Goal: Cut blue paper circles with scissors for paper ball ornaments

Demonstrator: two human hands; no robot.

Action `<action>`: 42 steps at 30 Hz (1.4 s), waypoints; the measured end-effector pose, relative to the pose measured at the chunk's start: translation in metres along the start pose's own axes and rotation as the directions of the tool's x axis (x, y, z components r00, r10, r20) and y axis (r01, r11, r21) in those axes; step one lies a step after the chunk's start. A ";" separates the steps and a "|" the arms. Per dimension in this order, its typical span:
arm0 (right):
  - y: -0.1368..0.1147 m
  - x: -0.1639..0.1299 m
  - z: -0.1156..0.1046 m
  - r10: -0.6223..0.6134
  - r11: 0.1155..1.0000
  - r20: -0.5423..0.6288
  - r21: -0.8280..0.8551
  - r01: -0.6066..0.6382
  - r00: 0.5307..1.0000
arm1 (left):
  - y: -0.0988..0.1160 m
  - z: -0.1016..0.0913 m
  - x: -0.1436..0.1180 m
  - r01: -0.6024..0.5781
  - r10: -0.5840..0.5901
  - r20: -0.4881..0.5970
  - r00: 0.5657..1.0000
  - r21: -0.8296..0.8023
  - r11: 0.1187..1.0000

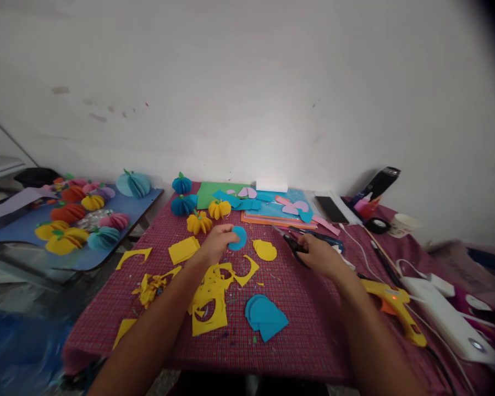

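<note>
Hands first, seen from the head camera: our left hand (pixel 219 242) pinches a blue paper circle (pixel 238 237) at its edge, just above the counter (pixel 297 330), while our right hand (pixel 319 254) is closed around a pair of black scissors (pixel 293 242) whose blades point toward the circle. The two hands sit apart, with a yellow paper circle (pixel 264 250) lying between them.

We judge the main risk to be the scissor tips: they sit near the left fingertips, so a hurried reach across could nick a finger or tear the blue circle. The thin paper could also crease under a tight pinch.

Just by the right forearm lies a yellow glue gun (pixel 398 308) with a lit spot, possibly hot; a backward sweep of the elbow could knock it or snag its cable toward the white power strip (pixel 445 319).

Yellow scraps (pixel 210 297) and a stack of blue cut shapes (pixel 266 316) crowd the near middle. Open cloth remains at the near right and near the front edge, where loose pieces could slide off. Finished paper pumpkins (pixel 198 222) stand just beyond the left hand.
</note>
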State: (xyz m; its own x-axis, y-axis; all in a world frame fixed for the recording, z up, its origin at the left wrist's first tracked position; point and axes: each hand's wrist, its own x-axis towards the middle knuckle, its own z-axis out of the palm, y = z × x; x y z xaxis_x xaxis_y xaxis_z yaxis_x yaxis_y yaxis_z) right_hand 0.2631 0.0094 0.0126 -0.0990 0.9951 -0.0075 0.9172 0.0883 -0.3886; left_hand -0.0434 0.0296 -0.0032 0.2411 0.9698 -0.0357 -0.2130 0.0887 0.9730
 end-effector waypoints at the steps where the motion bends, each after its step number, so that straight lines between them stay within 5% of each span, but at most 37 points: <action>1: -0.005 -0.002 0.001 0.021 0.991 0.000 -0.135 -0.021 1.000 | 0.001 0.001 0.000 -0.015 0.014 -0.027 1.000 -0.049 0.999; 5: -0.028 -0.014 0.001 0.080 0.905 0.061 -0.422 -0.047 0.995 | 0.005 0.005 0.001 -0.069 0.047 -0.118 0.992 -0.190 0.979; 13: -0.046 -0.024 -0.008 0.065 0.821 0.155 -0.570 0.035 0.986 | 0.009 0.005 0.000 -0.135 0.092 -0.166 0.982 -0.275 0.952; 16: -0.073 -0.034 -0.003 -0.064 0.894 0.084 -0.438 0.094 0.994 | 0.010 0.006 -0.001 -0.170 0.133 -0.147 0.980 -0.272 0.947; 21: -0.131 -0.054 0.037 -0.413 0.908 0.104 -0.036 0.418 0.905 | 0.012 0.008 -0.002 -0.138 0.099 -0.150 0.984 -0.275 0.952; 27: -0.142 -0.051 0.069 -0.346 0.929 0.194 -0.065 0.364 0.918 | 0.016 0.004 -0.002 -0.152 0.107 -0.161 0.981 -0.301 0.941; 33: -0.150 -0.038 0.052 -0.346 0.931 0.014 0.131 0.341 0.938 | 0.039 -0.006 -0.009 -0.240 0.173 -0.201 0.964 -0.388 0.890; 39: -0.184 -0.033 0.066 -0.505 0.858 0.106 0.167 0.485 0.856 | 0.052 -0.009 -0.015 -0.220 0.156 -0.187 0.970 -0.394 0.892; 42: -0.175 -0.029 0.064 -0.493 0.849 0.048 0.242 0.469 0.868 | 0.046 -0.003 -0.014 -0.223 0.160 -0.194 0.968 -0.371 0.901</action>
State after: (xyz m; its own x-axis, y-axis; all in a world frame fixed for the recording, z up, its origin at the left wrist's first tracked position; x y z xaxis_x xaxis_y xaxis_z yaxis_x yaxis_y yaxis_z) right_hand 0.0806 -0.0376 0.0219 -0.5570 0.8184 0.1411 0.6390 0.5309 -0.5567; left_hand -0.0598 0.0209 0.0413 0.0157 0.9969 0.0770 -0.5972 -0.0525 0.8004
